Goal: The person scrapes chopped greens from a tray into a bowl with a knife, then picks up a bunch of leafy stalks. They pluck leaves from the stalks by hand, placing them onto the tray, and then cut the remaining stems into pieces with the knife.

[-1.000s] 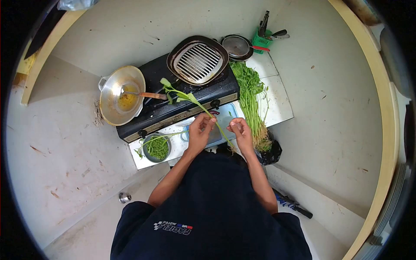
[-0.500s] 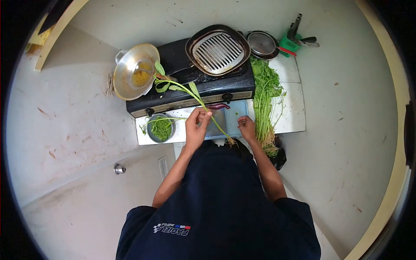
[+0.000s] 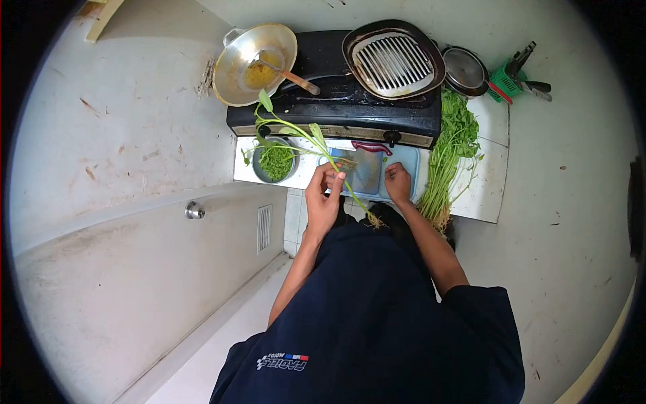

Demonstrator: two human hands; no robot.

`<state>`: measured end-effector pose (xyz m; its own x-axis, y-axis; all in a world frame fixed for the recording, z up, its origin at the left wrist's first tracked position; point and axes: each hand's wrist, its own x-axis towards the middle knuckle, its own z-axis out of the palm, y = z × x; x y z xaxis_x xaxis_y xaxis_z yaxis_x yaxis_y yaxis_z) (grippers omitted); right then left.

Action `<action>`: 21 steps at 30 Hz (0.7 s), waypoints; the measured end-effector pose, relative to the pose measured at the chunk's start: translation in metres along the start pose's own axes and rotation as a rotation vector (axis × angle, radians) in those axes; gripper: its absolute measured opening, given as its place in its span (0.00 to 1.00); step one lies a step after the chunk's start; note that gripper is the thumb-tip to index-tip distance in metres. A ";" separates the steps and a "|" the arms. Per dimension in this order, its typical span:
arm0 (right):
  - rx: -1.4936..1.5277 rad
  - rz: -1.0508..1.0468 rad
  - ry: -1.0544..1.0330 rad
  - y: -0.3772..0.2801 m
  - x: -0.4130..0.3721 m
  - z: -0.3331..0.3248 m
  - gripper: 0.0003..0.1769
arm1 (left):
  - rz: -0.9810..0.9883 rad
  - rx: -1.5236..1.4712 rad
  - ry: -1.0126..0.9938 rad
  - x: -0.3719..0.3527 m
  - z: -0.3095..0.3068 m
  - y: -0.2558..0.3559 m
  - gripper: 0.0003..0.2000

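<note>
The left hand pinches a slender green stem, leafy at its upper end, with tangled, pale brown roots beyond the table's near edge. Its leaves reach the stove's front. The right hand is loosely curled above the blue tray; bare tile lies right of the bundled greens.

Single head cam, worn on person's head, faces forward and steeply down over torso, both hands, stove and counter; wide round-edged view.
</note>
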<state>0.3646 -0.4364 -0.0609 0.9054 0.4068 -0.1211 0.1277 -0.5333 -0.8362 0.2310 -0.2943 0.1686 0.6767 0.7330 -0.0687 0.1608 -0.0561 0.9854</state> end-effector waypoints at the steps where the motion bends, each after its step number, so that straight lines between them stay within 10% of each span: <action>1: -0.007 -0.004 0.006 -0.002 0.000 -0.004 0.05 | 0.004 -0.004 -0.003 0.001 0.000 -0.002 0.09; 21: 0.667 -0.234 0.037 -0.243 -0.014 -0.128 0.09 | 0.395 0.159 -0.542 0.067 0.024 0.044 0.09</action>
<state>0.3722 -0.4074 0.2123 0.8993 0.4233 0.1098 0.0559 0.1378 -0.9889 0.3005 -0.2642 0.2039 0.9635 0.1966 0.1817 -0.0963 -0.3788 0.9205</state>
